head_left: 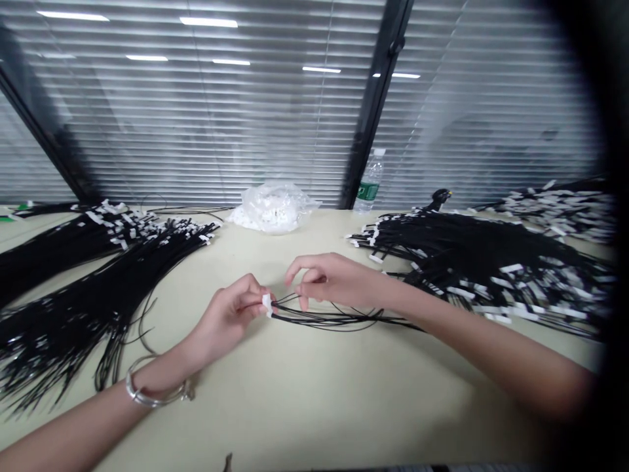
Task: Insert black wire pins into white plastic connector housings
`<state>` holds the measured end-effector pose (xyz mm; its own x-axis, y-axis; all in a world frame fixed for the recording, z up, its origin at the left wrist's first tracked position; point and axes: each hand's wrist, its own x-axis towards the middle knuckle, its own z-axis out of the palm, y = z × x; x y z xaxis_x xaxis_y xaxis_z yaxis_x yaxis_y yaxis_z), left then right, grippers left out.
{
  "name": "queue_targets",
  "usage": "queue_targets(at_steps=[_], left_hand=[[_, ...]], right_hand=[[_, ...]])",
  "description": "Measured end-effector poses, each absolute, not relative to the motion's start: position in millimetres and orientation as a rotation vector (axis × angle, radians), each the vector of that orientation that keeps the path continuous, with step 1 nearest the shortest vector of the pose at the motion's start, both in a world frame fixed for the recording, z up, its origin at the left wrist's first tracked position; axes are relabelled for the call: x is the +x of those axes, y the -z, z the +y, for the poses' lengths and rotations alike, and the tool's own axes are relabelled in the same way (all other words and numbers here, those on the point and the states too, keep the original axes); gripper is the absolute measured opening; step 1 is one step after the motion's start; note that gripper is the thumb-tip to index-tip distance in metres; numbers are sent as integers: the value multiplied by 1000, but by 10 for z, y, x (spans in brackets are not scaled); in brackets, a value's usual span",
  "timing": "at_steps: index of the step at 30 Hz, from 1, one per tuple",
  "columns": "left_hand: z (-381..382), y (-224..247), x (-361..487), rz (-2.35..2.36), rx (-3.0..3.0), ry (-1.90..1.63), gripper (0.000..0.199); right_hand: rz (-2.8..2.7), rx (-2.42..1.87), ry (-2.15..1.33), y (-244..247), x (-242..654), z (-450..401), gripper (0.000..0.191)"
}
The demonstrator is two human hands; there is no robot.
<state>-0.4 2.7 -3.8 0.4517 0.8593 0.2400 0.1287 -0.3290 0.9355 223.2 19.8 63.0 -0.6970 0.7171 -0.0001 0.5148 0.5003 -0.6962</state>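
Observation:
My left hand [238, 308], with a silver bracelet [154, 396] at the wrist, pinches a small white connector [267, 304]. Out of that connector several thin black wires [324, 320] run to the right, passing below my right hand [327, 278] and on behind the forearm. The right hand hovers just above the wires near the connector, its fingers curled but apart. No object shows between them; whether a fingertip touches a wire I cannot tell.
Bundles of black wires [98, 288] with white ends spread over the table [304, 406] at left. More black wires [457, 255] with white connectors are heaped at right. At the back are a clear plastic bag [278, 206] of small white parts and a bottle [369, 183], before window blinds.

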Motion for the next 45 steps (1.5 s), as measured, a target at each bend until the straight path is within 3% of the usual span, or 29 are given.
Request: queue_targets(at_steps=[8, 10, 13, 18, 22, 27, 31, 35, 38, 42, 45], left_hand=[[41, 15, 10, 799, 1693, -988, 12], [43, 5, 16, 805, 1663, -1004, 14], [54, 10, 12, 811, 1632, -1009, 16], [88, 48, -23, 836, 1571, -1009, 20], [91, 36, -35, 797, 1483, -1040, 23], [92, 40, -31, 794, 1569, -1015, 20], [128, 98, -52, 801, 1616, -947, 16], [132, 102, -68, 810, 1564, -926, 18], [99, 57, -63, 794, 1520, -919, 20], [62, 9, -49, 780, 1422, -923, 24], [42, 1, -37, 800, 1342, -942, 26]], right_hand=[[-2680, -1163, -363, -687, 2342, 114, 23], [-2587, -1195, -485, -738, 2309, 72, 21], [-2381, -1152, -958, -878, 2292, 55, 18], [-1666, -821, -1551, -1112, 2479, 152, 18], [-1141, -648, -1747, -1166, 2652, 267, 22], [-960, -622, -1772, -1306, 2776, 205, 30], [-1034, -541, -1570, -1513, 2981, 105, 35], [-1225, -756, -1104, -1539, 3149, 189, 14], [-1252, -723, -987, -1472, 3232, 292, 4], [-1174, -708, -1027, -1445, 3217, 278, 12], [-1209, -680, -630, -1421, 2948, 104, 7]])
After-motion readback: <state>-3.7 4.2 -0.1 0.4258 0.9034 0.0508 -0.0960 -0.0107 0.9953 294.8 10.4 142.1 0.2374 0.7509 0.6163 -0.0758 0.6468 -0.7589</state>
